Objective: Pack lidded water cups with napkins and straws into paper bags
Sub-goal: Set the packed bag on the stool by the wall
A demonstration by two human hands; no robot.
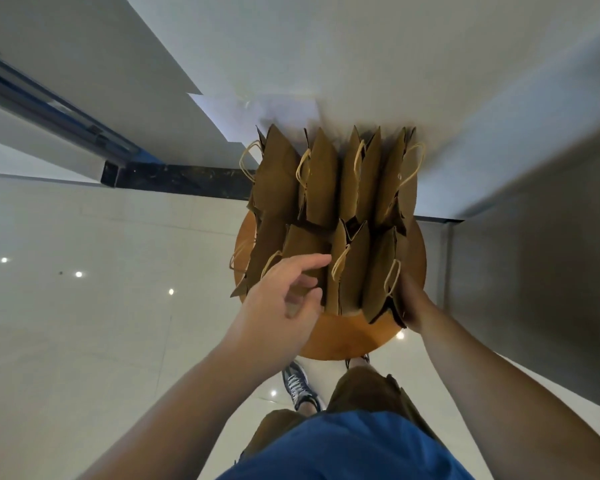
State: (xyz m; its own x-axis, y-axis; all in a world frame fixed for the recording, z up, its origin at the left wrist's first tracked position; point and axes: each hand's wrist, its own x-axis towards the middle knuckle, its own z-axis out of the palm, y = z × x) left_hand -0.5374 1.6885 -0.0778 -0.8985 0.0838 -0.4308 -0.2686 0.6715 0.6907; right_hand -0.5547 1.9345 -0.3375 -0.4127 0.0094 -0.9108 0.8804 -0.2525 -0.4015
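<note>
Several brown paper bags [321, 181] with pale cord handles stand upright in two rows on a round wooden table [340, 337]. My left hand [278, 296] hovers over the near-left bag [302, 247], fingers relaxed and spread, holding nothing. My right hand [411, 306] presses against the outer side of the near-right bag [383, 271]; its fingers are mostly hidden behind that bag. No cups, napkins or straws show; the bags' tops look pinched closed and hide what is inside.
The table stands against a white wall [395, 64] with a dark stone skirting strip [187, 180]. Glossy pale floor tiles [84, 306] spread to the left. A grey cabinet side [534, 271] rises on the right. My shoe [300, 386] is under the table's near edge.
</note>
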